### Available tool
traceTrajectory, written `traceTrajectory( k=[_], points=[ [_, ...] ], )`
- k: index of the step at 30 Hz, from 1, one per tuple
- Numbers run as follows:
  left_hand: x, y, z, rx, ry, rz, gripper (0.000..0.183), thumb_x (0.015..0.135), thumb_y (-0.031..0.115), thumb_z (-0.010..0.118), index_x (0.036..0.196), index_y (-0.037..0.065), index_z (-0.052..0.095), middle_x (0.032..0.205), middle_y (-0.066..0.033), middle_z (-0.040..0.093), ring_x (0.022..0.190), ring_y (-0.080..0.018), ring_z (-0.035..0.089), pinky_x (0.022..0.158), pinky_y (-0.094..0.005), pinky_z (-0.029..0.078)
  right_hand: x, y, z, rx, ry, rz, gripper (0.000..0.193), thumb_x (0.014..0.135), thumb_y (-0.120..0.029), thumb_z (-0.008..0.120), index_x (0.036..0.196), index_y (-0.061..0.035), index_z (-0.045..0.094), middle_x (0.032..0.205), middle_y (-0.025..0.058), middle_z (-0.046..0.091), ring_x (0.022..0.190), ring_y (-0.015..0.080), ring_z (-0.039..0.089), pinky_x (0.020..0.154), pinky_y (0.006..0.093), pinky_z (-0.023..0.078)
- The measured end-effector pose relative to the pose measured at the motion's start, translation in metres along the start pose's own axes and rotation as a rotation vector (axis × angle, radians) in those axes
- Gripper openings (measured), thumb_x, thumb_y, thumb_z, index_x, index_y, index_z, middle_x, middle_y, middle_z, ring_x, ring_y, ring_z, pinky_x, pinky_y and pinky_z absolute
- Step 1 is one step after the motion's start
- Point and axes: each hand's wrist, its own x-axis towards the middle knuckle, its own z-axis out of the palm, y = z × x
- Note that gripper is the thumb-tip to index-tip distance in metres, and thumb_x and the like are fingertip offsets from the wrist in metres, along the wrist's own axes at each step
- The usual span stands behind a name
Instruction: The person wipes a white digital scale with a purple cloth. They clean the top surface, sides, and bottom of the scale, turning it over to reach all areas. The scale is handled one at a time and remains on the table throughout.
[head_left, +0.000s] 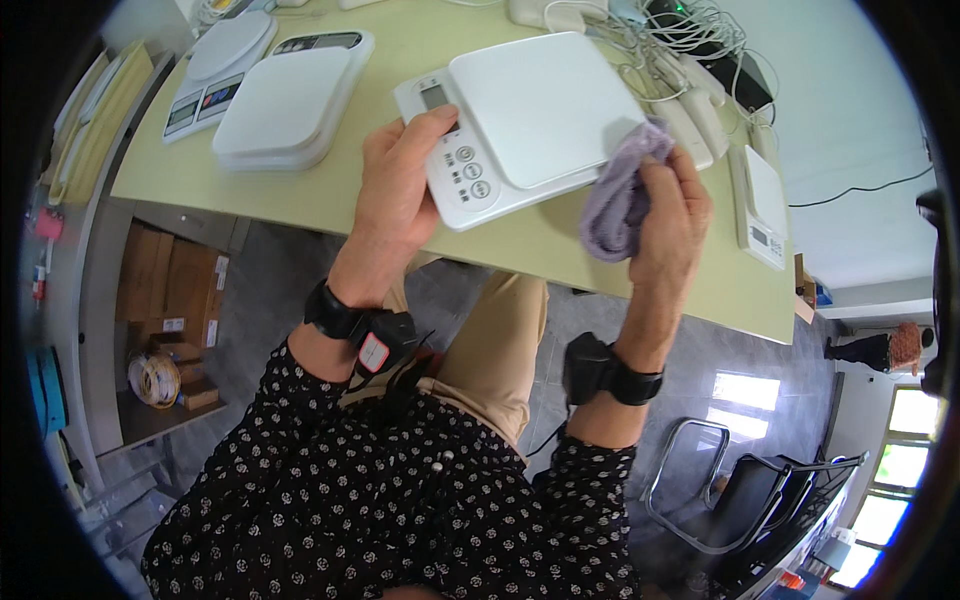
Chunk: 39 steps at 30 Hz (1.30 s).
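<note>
Your left fingers [436,122] close on the left side of a white, square-topped plastic digital scale [545,110], thumb on top. It spans toward your right fingers [662,188], which pinch a crumpled purple-grey cloth [610,210] at its right corner, over the pale green surface [740,290].

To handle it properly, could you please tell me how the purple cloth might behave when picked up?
The purple cloth is probably floppy, as it bunches into loose folds in the right hand. Its irregular outline suggests it would hardly roll.
</note>
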Motion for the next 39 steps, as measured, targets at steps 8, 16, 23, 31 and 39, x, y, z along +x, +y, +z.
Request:
traceTrajectory(
  k=[8, 16, 23, 31, 39],
  points=[
    [-0.002, 0.001, 0.004, 0.051, -0.048, -0.007, 0.029, 0.101, 0.015, 0.064, 0.108, -0.012, 0.068, 0.098, -0.0182, 0.076, 0.077, -0.0214, 0.077, 0.064, -0.0308, 0.065, 0.016, -0.002, -0.051, -0.008, -0.251, 0.191, 0.037, 0.097, -0.008, 0.059, 0.129, 0.0081, 0.066, 0.102, 0.0092, 0.075, 0.084, 0.0151, 0.071, 0.079, 0.0269, 0.057],
    [-0.003, 0.014, 0.006, 0.18, -0.179, -0.175, 0.032, 0.099, 0.016, 0.065, 0.111, -0.014, 0.068, 0.101, -0.0197, 0.076, 0.079, -0.0213, 0.078, 0.062, -0.0293, 0.066, 0.019, 0.018, -0.077, 0.141, -0.319, 0.244, 0.039, 0.099, -0.008, 0.061, 0.135, 0.0097, 0.061, 0.119, 0.0185, 0.073, 0.104, 0.0216, 0.074, 0.09, 0.0343, 0.062],
    [0.005, 0.016, 0.002, 0.313, -0.265, -0.165, 0.038, 0.098, 0.023, 0.069, 0.113, -0.012, 0.07, 0.1, -0.0177, 0.077, 0.078, -0.0193, 0.078, 0.065, -0.0285, 0.065, 0.03, 0.013, -0.056, 0.09, -0.181, 0.232, 0.036, 0.103, -0.006, 0.054, 0.135, 0.01, 0.06, 0.123, 0.0193, 0.072, 0.105, 0.0231, 0.074, 0.09, 0.0333, 0.061],
    [0.009, 0.019, 0.001, 0.346, -0.318, -0.188, 0.04, 0.1, 0.027, 0.067, 0.114, -0.01, 0.07, 0.101, -0.0172, 0.076, 0.078, -0.0186, 0.078, 0.067, -0.0277, 0.065, 0.046, 0.014, -0.037, 0.123, -0.132, 0.247, 0.031, 0.106, -0.01, 0.055, 0.131, 0.0072, 0.064, 0.115, 0.017, 0.074, 0.096, 0.0212, 0.075, 0.079, 0.0314, 0.064],
    [0.015, 0.019, 0.01, 0.306, -0.174, -0.292, 0.033, 0.1, 0.024, 0.067, 0.116, -0.005, 0.07, 0.096, -0.0092, 0.076, 0.072, -0.0114, 0.075, 0.059, -0.0209, 0.061, 0.04, 0.013, -0.033, 0.201, -0.24, 0.324, 0.035, 0.108, -0.016, 0.052, 0.132, 0.007, 0.061, 0.113, 0.0153, 0.073, 0.093, 0.0199, 0.075, 0.077, 0.0305, 0.064]
  ],
)
